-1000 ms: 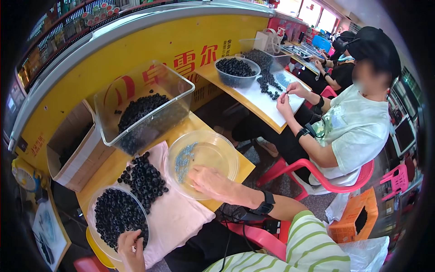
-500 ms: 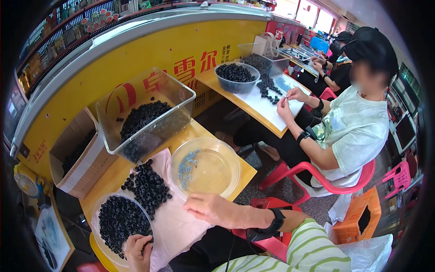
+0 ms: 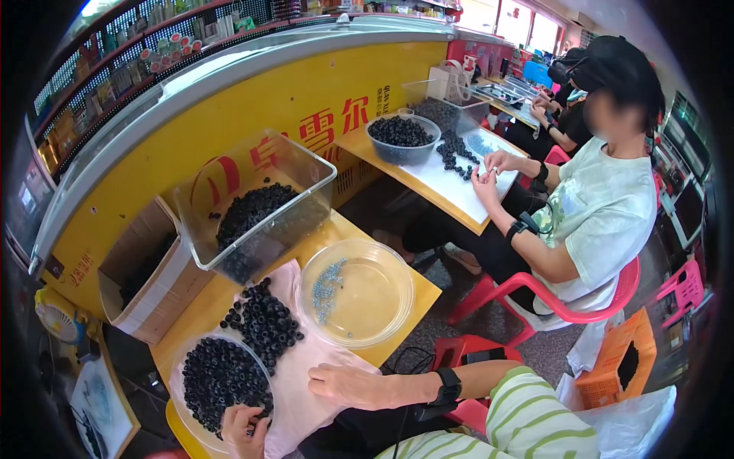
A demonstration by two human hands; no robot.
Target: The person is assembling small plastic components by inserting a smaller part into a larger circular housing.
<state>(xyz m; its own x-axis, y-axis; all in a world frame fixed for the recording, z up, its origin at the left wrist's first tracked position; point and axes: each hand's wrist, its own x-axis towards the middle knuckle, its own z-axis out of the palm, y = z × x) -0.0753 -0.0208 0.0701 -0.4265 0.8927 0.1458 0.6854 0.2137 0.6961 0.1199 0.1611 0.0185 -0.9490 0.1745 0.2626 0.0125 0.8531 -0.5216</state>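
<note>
My left hand is at the near rim of a clear round bowl full of small black ring-shaped pieces. Its fingers are bent together around what looks like one black piece. My right hand, with a dark band at the wrist, is low over a pink cloth. Those fingers are curled and pressed together, and whatever they may hold is hidden. More black pieces lie heaped on the cloth beyond the bowl. A clear round tub with tiny light-blue bits stands beyond my right hand.
A large clear bin of black pieces and a cardboard box stand along the yellow panel. To the right, a person works at another table with similar pieces. An orange crate sits on the floor.
My right hand has drawn back from the tub's near rim and is lower over the pink cloth. My left hand stays at the bowl. The whole view has shifted slightly.
</note>
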